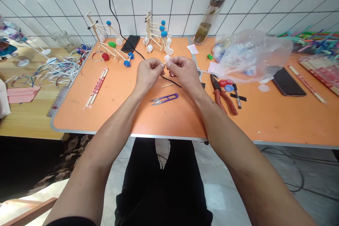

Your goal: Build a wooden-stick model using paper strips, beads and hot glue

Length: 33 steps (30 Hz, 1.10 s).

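Note:
My left hand (150, 73) and my right hand (184, 72) meet above the middle of the orange table, fingertips almost touching. Both are closed in a pinch on a short pale stick (164, 63), mostly hidden by the fingers. Just beyond the fingertips shows a white round cap (167, 57); I cannot tell whether it touches the stick. Below my hands lie purple thread snips (165, 99) and a loose thin wooden stick (167, 85). A black cable (140, 53) passes under my fingers.
Stick frames with coloured caps (112, 44), (157, 33) stand near the tiled wall beside a phone (130, 43). Red-handled pliers (221, 95), a marker (237, 97), a plastic bag (246, 56), a glass bottle (209, 16) and another phone (288, 82) are right. Packaged chopsticks (97, 88) lie left.

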### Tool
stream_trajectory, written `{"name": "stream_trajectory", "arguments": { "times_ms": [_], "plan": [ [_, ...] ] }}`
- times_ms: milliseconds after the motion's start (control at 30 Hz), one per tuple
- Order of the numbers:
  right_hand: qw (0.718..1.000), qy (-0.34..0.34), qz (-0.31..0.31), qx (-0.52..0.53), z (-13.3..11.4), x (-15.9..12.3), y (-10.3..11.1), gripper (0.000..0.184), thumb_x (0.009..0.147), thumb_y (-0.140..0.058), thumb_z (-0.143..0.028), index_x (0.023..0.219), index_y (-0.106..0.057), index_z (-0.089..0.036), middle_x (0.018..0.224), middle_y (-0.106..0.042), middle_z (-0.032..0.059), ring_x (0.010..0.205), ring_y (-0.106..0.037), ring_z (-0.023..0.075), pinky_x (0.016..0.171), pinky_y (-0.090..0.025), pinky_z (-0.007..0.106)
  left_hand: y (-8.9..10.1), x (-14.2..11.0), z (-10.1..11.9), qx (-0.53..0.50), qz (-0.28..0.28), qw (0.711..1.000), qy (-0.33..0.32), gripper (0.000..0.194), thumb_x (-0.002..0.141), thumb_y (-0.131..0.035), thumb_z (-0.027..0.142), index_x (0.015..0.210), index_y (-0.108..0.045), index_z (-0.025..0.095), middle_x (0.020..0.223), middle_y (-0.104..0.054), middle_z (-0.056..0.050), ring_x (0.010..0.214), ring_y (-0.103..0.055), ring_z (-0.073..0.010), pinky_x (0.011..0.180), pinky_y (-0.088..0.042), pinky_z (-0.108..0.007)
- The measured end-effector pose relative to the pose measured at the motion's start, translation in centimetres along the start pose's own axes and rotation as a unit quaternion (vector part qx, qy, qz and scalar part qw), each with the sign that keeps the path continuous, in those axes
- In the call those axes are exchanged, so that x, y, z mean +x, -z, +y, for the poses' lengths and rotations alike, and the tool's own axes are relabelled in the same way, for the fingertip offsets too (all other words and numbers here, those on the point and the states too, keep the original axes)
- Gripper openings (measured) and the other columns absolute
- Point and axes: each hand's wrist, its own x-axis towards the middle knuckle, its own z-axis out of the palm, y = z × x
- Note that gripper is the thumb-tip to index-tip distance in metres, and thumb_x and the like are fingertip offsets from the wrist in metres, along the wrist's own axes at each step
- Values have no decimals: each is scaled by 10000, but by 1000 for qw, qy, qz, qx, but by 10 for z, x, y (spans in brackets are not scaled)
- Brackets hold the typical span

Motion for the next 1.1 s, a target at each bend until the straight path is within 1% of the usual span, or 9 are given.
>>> {"name": "stream_trajectory", "arguments": {
  "times_ms": [100, 200, 300, 400, 500, 600, 767, 967, 1100],
  "plan": [
    [1000, 4, 9, -15, 0, 0, 0, 376, 958, -1016, -452, 837, -745, -221, 770, -691, -21, 657, -598, 107, 604, -513, 233, -2, -2, 1, 4, 0, 1000, 4, 347, 946, -975, 343, 744, -724, 213, 675, -765, 0, 648, -703, -150, 643, -523, -264],
    [1000, 8, 19, -23, -1, -1, 0, 365, 967, -1004, -426, 819, -734, -230, 748, -675, -20, 649, -596, 118, 595, -511, 245, -3, -4, 3, -4, 3, 1000, 11, 358, 951, -972, 332, 734, -711, 219, 684, -765, -2, 662, -709, -153, 666, -539, -273],
    [999, 8, 23, -35, -2, -1, 0, 345, 970, -996, -417, 824, -739, -240, 760, -691, -11, 658, -610, 132, 601, -529, 258, -4, -5, 6, -26, -5, 999, 26, 355, 970, -956, 325, 736, -711, 219, 682, -765, -9, 681, -721, -155, 692, -553, -276],
    [999, 11, 17, -39, -1, -1, 1, 337, 976, -988, -413, 824, -739, -243, 780, -707, -2, 664, -612, 137, 611, -541, 269, -4, -5, 8, -50, -18, 998, 42, 345, 985, -951, 347, 757, -728, 215, 672, -765, -14, 679, -725, -153, 712, -574, -276],
    [999, 11, 14, -30, 0, 0, 0, 323, 971, -985, -390, 826, -740, -238, 784, -707, -4, 674, -612, 133, 630, -551, 270, -3, -5, 7, -55, -21, 997, 45, 362, 957, -985, 400, 770, -732, 219, 654, -759, -11, 657, -713, -154, 701, -592, -279],
    [1000, 6, 9, -10, 2, 0, -1, 276, 937, -1005, -354, 880, -764, -230, 820, -736, -7, 710, -633, 131, 656, -565, 263, -2, -4, 4, -54, -13, 997, 44, 384, 936, -1001, 425, 761, -724, 225, 638, -750, -9, 639, -704, -158, 671, -586, -280],
    [1000, 6, -9, 9, 2, 0, 0, 240, 889, -1029, -293, 949, -812, -212, 886, -784, 5, 763, -665, 130, 686, -574, 256, -1, -2, 1, -58, 2, 997, 46, 352, 940, -994, 377, 761, -735, 219, 650, -753, -9, 632, -702, -148, 671, -573, -270],
    [1000, -3, -3, -2, 1, 0, 1, 207, 903, -1017, -301, 936, -831, -215, 827, -774, 1, 714, -638, 132, 627, -541, 248, -2, -2, 3, -55, 9, 997, 45, 355, 940, -993, 398, 763, -740, 223, 663, -766, -13, 681, -743, -165, 709, -602, -273],
    [1000, -5, -4, -10, -1, -2, 1, 213, 945, -1006, -324, 925, -825, -214, 801, -753, -3, 680, -622, 123, 629, -546, 253, -2, -2, 2, -52, 10, 998, 38, 367, 951, -984, 403, 754, -734, 220, 669, -770, -15, 681, -738, -158, 726, -609, -274]
  ]
}}
